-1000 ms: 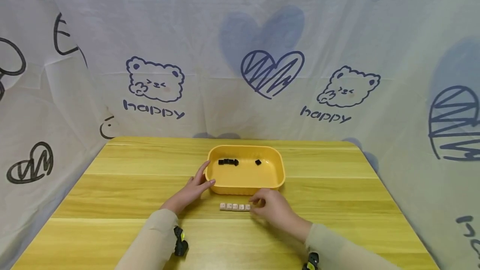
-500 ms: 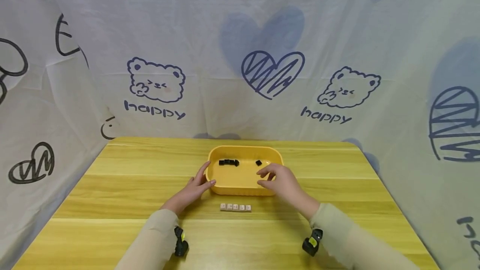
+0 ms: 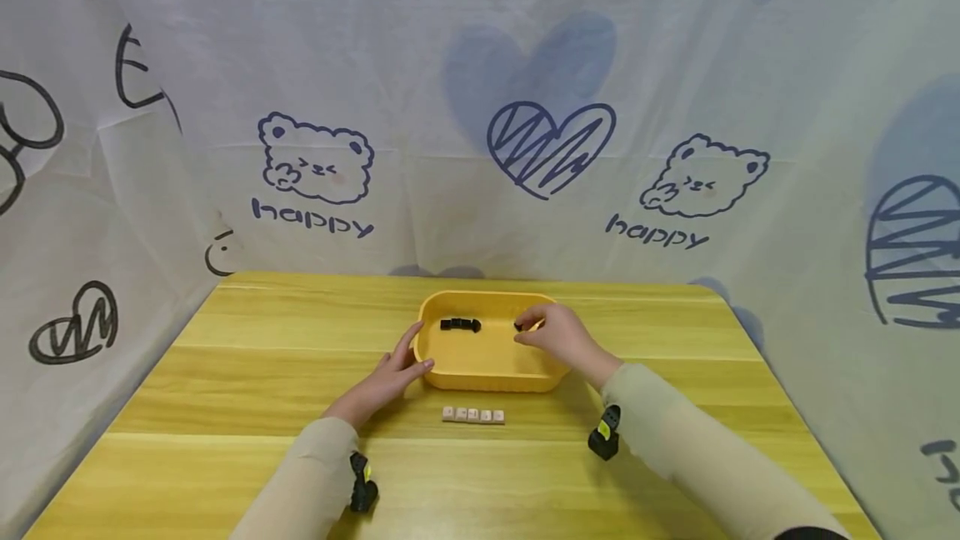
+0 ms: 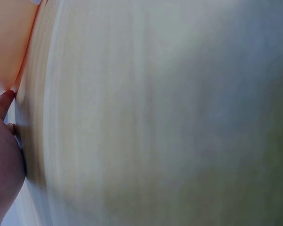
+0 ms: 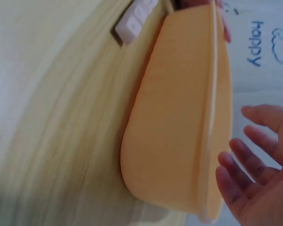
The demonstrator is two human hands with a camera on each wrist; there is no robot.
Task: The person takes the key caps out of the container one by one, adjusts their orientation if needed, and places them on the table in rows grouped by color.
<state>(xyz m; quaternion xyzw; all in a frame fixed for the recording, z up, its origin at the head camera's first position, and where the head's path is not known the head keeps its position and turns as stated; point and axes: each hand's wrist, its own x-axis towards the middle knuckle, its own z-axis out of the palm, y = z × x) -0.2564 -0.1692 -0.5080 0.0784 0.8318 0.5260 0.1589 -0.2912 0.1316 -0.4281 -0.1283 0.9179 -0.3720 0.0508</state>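
Note:
A yellow tray [image 3: 480, 382] with low walls stands on the table. My left hand [image 3: 382, 386] rests at its left end, the fairly straight fingers and thumb touching the rim. Over the tray's right side, my right hand [image 3: 566, 340] reaches in with thumb and forefinger apart, around a small black block [image 3: 518, 326]. In the right wrist view its fingers [image 5: 254, 167] are loosely bent beside the tray wall, with nothing visible between them. Several more black blocks [image 3: 459, 324] lie in a row at the tray's left.
In front of the tray, several small white keycap-like blocks [image 3: 473, 415] with dark marks form a straight row on the wooden table [image 3: 300, 340]. A printed cloth [image 3: 450, 215] hangs behind the table and along its sides.
My right hand has moved from the right end of the white row, up over the tray, to the lone black block. The left hand has stayed at the rim.

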